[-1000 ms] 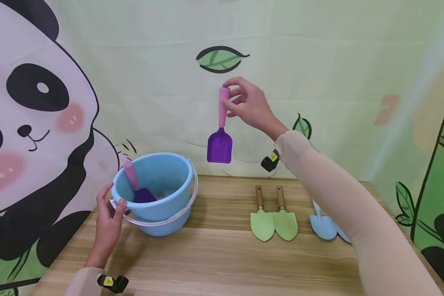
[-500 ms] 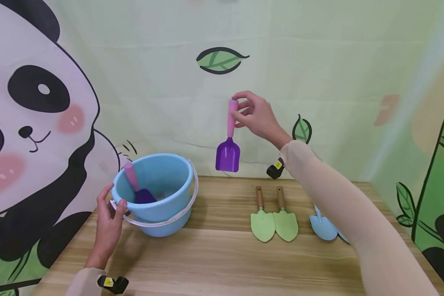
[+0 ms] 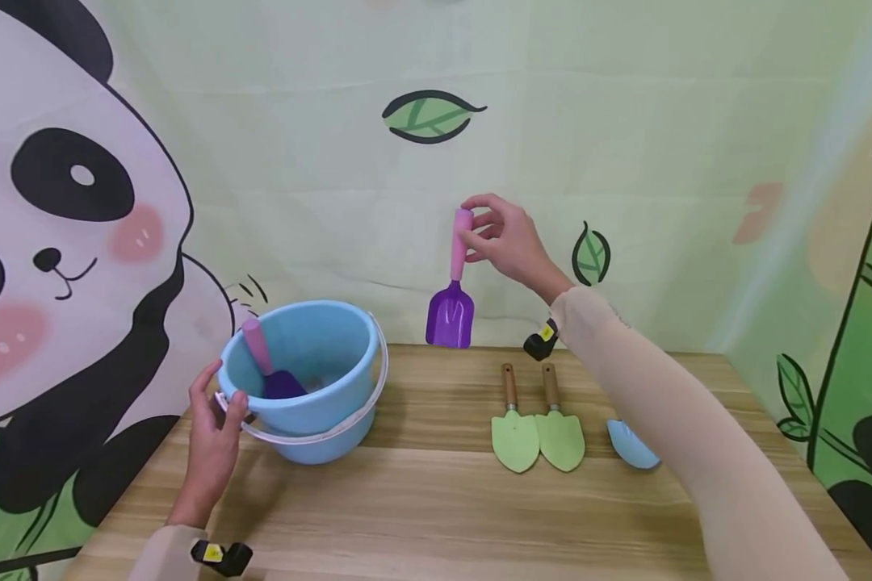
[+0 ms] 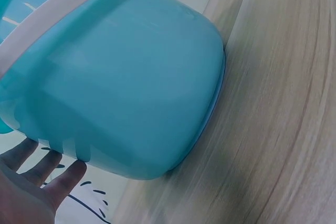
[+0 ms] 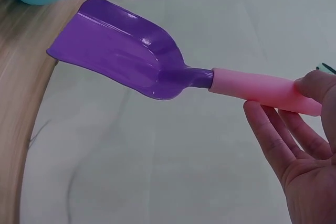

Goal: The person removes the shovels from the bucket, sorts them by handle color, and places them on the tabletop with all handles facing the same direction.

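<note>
Pinched by its pink handle, a toy shovel (image 3: 450, 319) with a purple blade hangs blade-down in my right hand (image 3: 512, 242). It is off the table, in front of the backdrop; the right wrist view shows my thumb and fingertips on the handle (image 5: 262, 88). At the left, my left hand (image 3: 214, 440) rests against the side of a light blue bucket (image 3: 308, 415), its fairly straight fingertips touching the outer wall (image 4: 121, 87). Another pink-handled shovel (image 3: 257, 347) with a dark purple blade leans inside the bucket. The bucket has a white handle (image 3: 320, 436), lowered at the front.
Two green trowels (image 3: 516, 442) with wooden handles lie side by side on the wooden table (image 3: 421, 516). Right of them, a light blue trowel blade (image 3: 632, 444) shows partly behind my right sleeve (image 3: 668, 420). A cloth backdrop with a panda and leaves stands behind.
My right hand has lowered the held shovel and carried it slightly right. My right sleeve now hides more of the blue trowels. The left hand and bucket have stayed in place.
</note>
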`<state>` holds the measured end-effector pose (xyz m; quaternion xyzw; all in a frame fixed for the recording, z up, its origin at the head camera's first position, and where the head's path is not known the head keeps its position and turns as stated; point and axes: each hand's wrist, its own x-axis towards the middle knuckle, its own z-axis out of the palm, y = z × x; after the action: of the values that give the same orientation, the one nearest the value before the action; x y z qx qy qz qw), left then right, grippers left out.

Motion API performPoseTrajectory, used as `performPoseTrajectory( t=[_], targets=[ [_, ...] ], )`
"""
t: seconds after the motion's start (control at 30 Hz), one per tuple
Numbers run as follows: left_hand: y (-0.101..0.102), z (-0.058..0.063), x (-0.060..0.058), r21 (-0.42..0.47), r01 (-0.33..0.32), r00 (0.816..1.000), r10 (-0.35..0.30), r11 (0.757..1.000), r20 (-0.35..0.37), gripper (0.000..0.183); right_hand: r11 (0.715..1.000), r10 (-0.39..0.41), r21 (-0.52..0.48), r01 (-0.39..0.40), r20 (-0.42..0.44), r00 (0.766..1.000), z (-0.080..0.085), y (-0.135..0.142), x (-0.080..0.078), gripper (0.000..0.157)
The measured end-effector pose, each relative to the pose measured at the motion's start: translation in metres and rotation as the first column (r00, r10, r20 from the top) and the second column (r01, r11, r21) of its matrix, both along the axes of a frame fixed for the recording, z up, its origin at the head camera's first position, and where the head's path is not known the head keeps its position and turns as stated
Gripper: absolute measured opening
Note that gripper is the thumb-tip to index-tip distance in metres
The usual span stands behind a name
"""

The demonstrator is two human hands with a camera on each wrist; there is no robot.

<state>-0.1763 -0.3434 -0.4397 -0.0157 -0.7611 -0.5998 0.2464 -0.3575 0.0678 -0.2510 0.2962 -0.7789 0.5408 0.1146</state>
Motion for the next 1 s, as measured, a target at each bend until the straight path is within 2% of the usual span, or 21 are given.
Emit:
performPoseTrajectory(
  t=[0.7,1.0],
  targets=[
    [-0.001,0.002,0.001,-0.01,0.008,1.0,-0.008,1.0,0.019,0.062,1.0,-0.022,-0.002,0.023,0.16,0.987,-0.065,0.004,-0.008,0.045],
    [-0.002,0.001,0.0,0.006,0.012,1.0,-0.012,1.0,0.006,0.062,0.999,0.006,-0.04,0.005,0.279,0.96,-0.103,0.001,-0.007,0.046]
  ],
)
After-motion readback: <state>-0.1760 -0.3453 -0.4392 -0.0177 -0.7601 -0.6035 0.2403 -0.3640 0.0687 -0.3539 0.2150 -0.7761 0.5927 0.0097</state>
